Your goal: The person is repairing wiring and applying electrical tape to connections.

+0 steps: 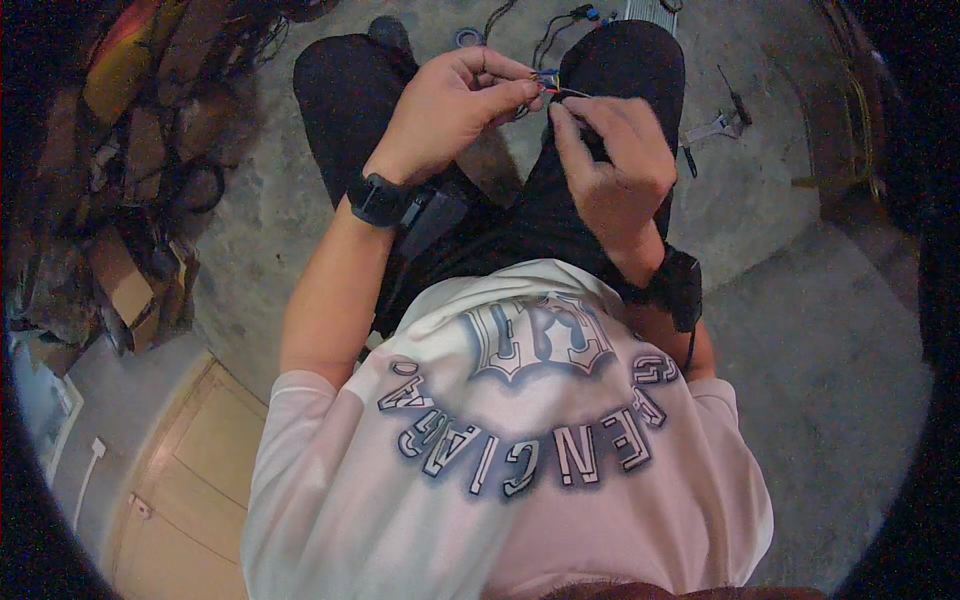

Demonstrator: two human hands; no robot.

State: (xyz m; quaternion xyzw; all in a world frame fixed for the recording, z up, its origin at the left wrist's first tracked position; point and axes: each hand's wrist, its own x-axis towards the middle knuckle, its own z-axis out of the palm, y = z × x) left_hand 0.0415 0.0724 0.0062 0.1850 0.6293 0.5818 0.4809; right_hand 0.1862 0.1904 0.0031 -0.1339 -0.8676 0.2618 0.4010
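My left hand (450, 110) is raised between my knees, with thumb and index finger closed on a small bundle of coloured wires (548, 82). Blue, yellow and red strands stick out past the fingertips. Close beside it, my right hand (622, 160) pinches the end of a thin, light-coloured strand (574, 93) that runs to the bundle. Whether that strand is a wire or a slim tool I cannot tell. The fingertips of both hands are slightly apart. A black watch-like device (385, 200) is on my left wrist, and another black device (680, 290) is on the right.
On the concrete floor to the right lie an adjustable wrench (712, 130) and a thin dark tool (738, 103). Black cables (548, 38) and a small ring (468, 38) lie beyond my knees. Cardboard pieces (122, 280) are heaped at the left, near a beige door (190, 460).
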